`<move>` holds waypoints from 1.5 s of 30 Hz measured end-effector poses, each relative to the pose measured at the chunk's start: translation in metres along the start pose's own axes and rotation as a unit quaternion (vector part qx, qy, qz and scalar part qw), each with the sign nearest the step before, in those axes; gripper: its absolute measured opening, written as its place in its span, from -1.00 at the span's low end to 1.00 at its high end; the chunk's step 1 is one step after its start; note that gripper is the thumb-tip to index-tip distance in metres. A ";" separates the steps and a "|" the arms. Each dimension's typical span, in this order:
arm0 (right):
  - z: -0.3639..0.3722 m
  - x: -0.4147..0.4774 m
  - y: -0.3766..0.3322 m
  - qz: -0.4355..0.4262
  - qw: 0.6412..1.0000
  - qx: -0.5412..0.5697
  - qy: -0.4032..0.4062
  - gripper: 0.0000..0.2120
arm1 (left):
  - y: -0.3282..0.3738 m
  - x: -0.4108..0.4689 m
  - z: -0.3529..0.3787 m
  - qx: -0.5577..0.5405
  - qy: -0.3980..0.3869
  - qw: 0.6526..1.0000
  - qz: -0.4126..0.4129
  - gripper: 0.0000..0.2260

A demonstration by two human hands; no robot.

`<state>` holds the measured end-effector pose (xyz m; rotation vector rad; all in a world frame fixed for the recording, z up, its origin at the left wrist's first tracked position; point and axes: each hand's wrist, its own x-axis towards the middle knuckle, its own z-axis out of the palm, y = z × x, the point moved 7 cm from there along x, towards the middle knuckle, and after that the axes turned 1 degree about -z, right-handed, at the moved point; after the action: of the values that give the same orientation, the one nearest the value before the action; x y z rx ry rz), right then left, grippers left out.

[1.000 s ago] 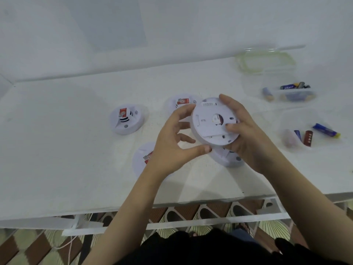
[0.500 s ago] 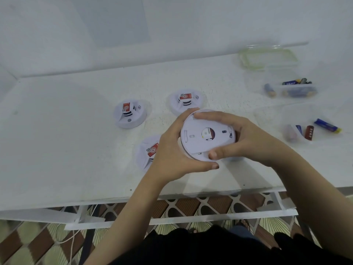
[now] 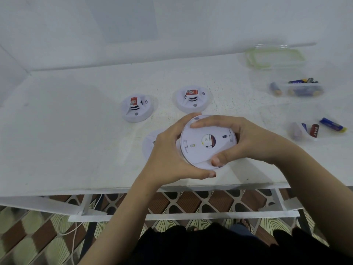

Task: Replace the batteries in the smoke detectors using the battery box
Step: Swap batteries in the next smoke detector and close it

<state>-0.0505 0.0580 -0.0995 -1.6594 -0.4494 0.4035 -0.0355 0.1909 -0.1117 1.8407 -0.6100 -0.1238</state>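
held item: smoke detector (image 3: 207, 144), round, white, back plate up toward camera, low over near edge of bench (image 3: 76, 134), mid view
centre hole: small window in plate with red/yellow bit inside, probably a battery label, too small to be sure
left hand: left hand (image 3: 168, 150) wrapped round left rim, fingers (image 3: 193, 115) curled over far edge, thumb under near edge, gripping the disc
right hand: right hand (image 3: 252, 142) on right rim, fingers laid across top of plate, thumb pressed on near edge, gripping the same disc
key relation: disc pinned between both hands, no long axis, turn axis straight through centre toward camera; opposite-rim hold suits a twist of plate against body
step guess: twisting back plate, on or off not clear
other units: back-left detector (image 3: 137, 109) and back-right detector (image 3: 192, 99) flat on bench, red label on top of each; third detector (image 3: 150, 142) mostly hidden under left hand
supply: battery box (image 3: 298, 89), clear, batteries inside, far right, well apart from held disc, nearer right hand; lid (image 3: 275, 58) behind it
extras: clear container (image 3: 303, 131) near right edge, a few cells in it, blue battery (image 3: 332, 124) loose just beside
next need: right hand freed for reach to box, left alone keeping disc level
risk: disc close to bench edge, drop likely if grip slips
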 end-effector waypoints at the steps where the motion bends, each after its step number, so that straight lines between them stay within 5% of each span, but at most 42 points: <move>1: 0.001 0.000 0.001 0.004 1.000 0.004 -0.010 -0.40 | 0.000 -0.002 0.000 0.003 -0.003 1.000 -0.002 -0.13; 6: 0.005 0.000 -0.001 0.017 0.999 -0.030 -0.035 -0.37 | -0.001 -0.006 -0.002 0.006 -0.010 1.000 -0.006 -0.14; 9: -0.001 0.000 -0.009 -0.016 0.986 -0.165 0.009 -0.34 | 0.001 -0.004 -0.006 0.003 -0.007 1.000 -0.005 -0.14; 14: -0.016 -0.009 -0.020 -0.062 0.911 -0.390 0.122 -0.40 | 0.001 0.002 -0.011 0.049 -0.010 0.999 0.000 -0.13; 20: -0.011 -0.005 -0.026 -0.091 0.829 -0.545 0.093 -0.45 | -0.001 0.014 -0.002 0.088 -0.066 0.994 -0.012 -0.14; 26: -0.014 0.004 -0.024 -0.087 0.793 -0.599 0.065 -0.37 | -0.002 0.029 0.000 0.086 -0.087 0.992 -0.026 -0.15; 36: -0.027 0.010 -0.018 -0.079 0.837 -0.538 0.052 -0.43 | -0.005 0.045 0.004 0.074 -0.098 0.992 -0.035 -0.18; 42: -0.037 0.007 -0.024 -0.081 0.815 -0.571 0.058 -0.45 | -0.004 0.052 0.007 0.145 -0.103 0.984 -0.021 -0.18; 45: -0.053 0.006 -0.027 -0.055 0.843 -0.527 0.096 -0.50 | -0.006 0.054 0.002 0.129 -0.081 0.988 -0.020 -0.21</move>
<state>-0.0197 0.0188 -0.0662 -2.6904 -0.6699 -0.1683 0.0123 0.1660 -0.1067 2.1090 -0.7292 -0.2330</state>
